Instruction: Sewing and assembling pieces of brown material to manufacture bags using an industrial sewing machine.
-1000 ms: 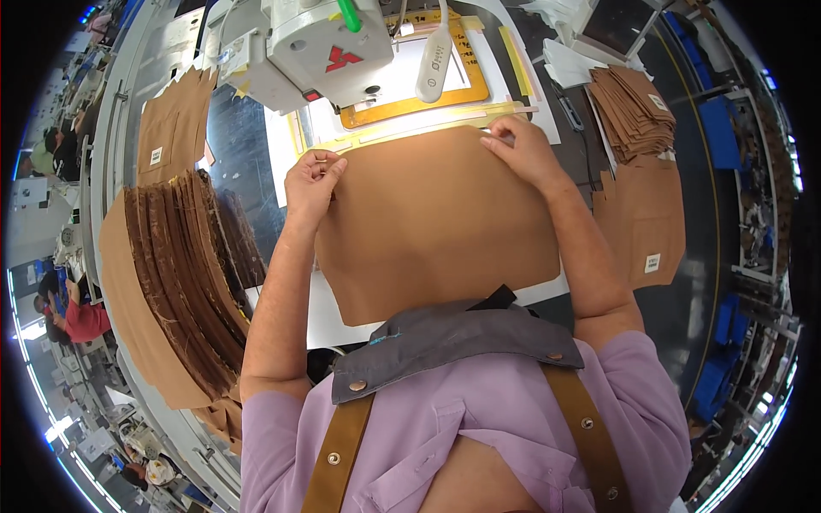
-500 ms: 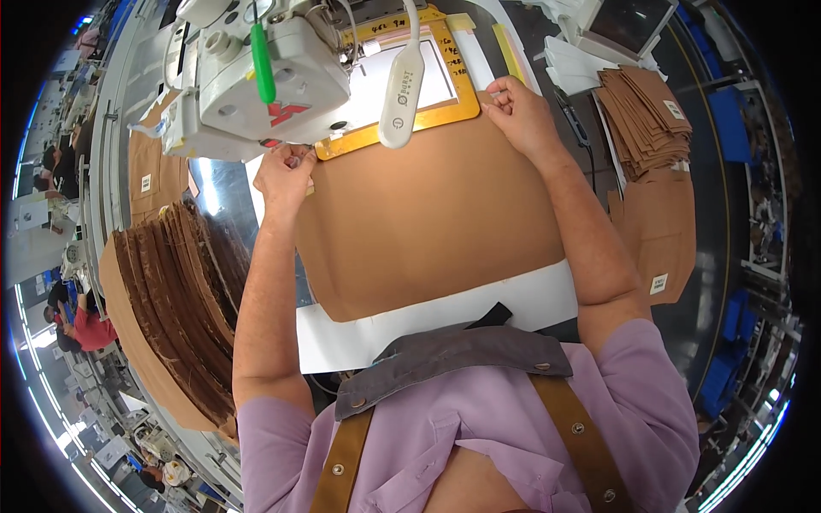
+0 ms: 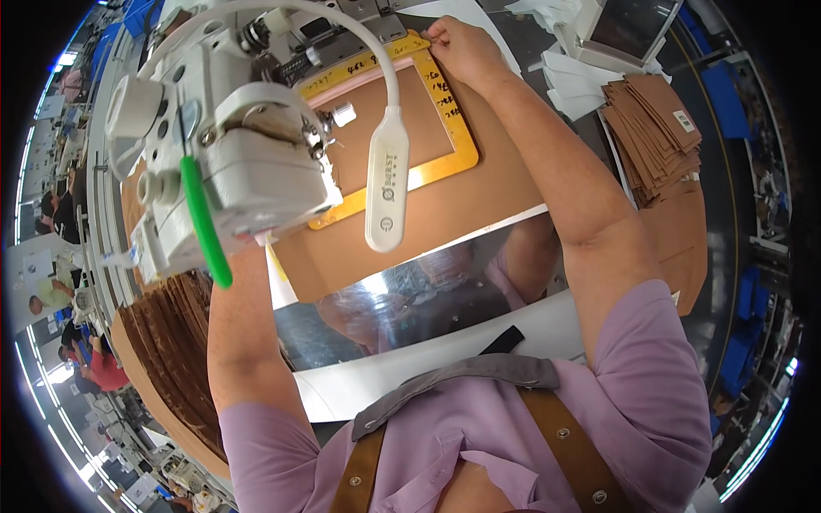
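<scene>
A brown fabric panel [image 3: 505, 175] lies under a yellow rectangular frame [image 3: 466, 154], and brown cloth shows through the frame's opening. My right hand [image 3: 469, 53] is at the frame's far right corner. Its fingers are closed in a pinch at the panel's far edge. My left forearm [image 3: 244, 342] reaches up under the white sewing machine head [image 3: 265, 162], which hides the left hand and its fingers. The panel's near left corner lies beside that wrist. In front of the frame hangs a white lamp [image 3: 387, 188] on a bent neck.
A green handle [image 3: 205, 222] sticks out of the machine head. Stacked brown pieces stand at left [image 3: 167, 350], and a pile of brown panels [image 3: 650, 137] lies at right. Nearer me are a shiny metal plate [image 3: 385, 299] and a white board edge [image 3: 445, 368]. A screen [image 3: 629, 30] stands far right.
The brown panel has slid away from me under the frame, baring the metal plate. My right hand has moved farther away. My left hand has gone behind the machine head; the view has shifted.
</scene>
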The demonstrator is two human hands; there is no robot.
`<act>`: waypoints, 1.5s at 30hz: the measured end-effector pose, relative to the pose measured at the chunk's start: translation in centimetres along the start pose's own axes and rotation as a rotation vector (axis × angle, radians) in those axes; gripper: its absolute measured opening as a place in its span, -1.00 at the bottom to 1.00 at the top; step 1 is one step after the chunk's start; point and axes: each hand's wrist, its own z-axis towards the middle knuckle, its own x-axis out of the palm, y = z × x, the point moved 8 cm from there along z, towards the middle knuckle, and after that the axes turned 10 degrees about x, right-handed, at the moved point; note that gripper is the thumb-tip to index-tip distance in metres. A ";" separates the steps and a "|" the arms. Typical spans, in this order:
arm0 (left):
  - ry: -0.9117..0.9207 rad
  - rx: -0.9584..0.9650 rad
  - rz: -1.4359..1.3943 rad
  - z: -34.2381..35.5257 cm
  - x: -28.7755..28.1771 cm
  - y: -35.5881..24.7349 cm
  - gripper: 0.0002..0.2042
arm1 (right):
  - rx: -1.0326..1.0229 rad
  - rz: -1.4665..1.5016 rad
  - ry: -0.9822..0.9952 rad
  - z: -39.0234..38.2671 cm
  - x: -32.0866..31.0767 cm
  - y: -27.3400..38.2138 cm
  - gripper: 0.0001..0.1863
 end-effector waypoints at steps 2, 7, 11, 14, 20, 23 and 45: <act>0.009 0.010 -0.019 -0.4 -0.1 1.0 -0.68 | -0.012 -0.015 -0.043 1.4 0.7 0.0 -0.79; 0.034 0.014 -0.073 2.3 -1.3 6.1 -0.67 | 0.015 -0.031 -0.056 4.0 0.8 0.2 -0.68; 0.046 0.009 -0.114 1.7 -3.2 9.6 -0.66 | -0.042 0.043 -0.200 3.6 -2.1 1.7 -0.64; 0.052 0.009 -0.148 1.0 -4.4 11.5 -0.65 | -0.182 0.172 -0.311 2.4 -4.7 0.6 -0.72; 0.052 0.034 -0.218 -8.0 -3.1 5.0 -0.63 | -0.301 0.101 -0.181 -9.1 -9.2 -1.6 -0.71; 0.047 0.050 -0.250 -9.8 -2.4 1.5 -0.63 | -0.238 0.041 -0.055 -15.3 -10.0 -3.2 -0.65; 0.119 0.349 0.332 -17.6 -2.5 -11.0 -0.26 | -0.356 -0.361 -0.008 -21.6 -7.9 -3.8 -0.40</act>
